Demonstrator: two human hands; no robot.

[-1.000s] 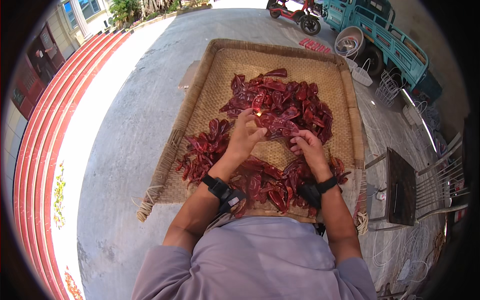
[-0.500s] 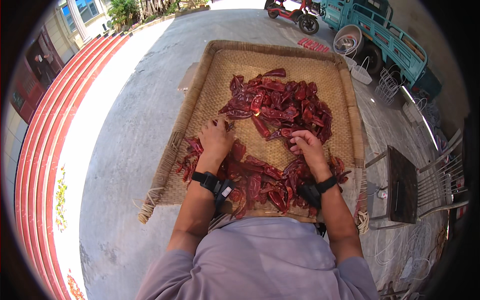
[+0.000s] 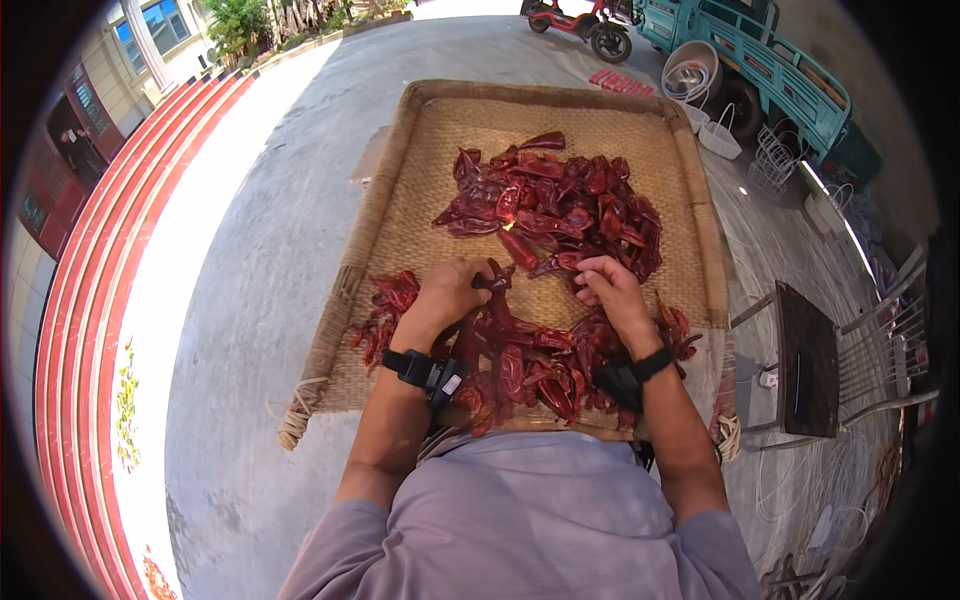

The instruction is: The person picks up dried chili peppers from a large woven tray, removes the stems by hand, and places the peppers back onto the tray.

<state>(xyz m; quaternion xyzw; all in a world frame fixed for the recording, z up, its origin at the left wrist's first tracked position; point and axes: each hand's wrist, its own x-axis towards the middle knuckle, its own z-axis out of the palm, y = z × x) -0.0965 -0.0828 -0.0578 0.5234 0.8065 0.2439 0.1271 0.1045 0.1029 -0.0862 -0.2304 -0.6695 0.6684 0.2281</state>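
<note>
Dried red chili peppers point(image 3: 545, 195) lie heaped on a large woven tray point(image 3: 440, 130) in front of me. My left hand point(image 3: 452, 292) is over the middle left of the tray, thumb and fingers closed on one dark red chili pepper point(image 3: 500, 277). To its right, at the near edge of the heap, is my right hand point(image 3: 612, 292), its thumb and fingers pinched together. What they hold, if anything, is too small to make out. More chili peppers point(image 3: 550, 385) are spread along the tray's near side, partly under my wrists, with a smaller bunch point(image 3: 392, 295) left of my left hand.
A dark chair seat point(image 3: 805, 360) and a metal-barred chair point(image 3: 880, 340) stand to the right. Beyond are white baskets point(image 3: 720, 140), a teal cargo vehicle point(image 3: 770, 60) and a red scooter point(image 3: 575, 25). Red steps point(image 3: 110, 240) run along the left.
My left hand has moved right and slightly nearer to me, with a chili pepper now showing in its fingers. My right hand has barely shifted.
</note>
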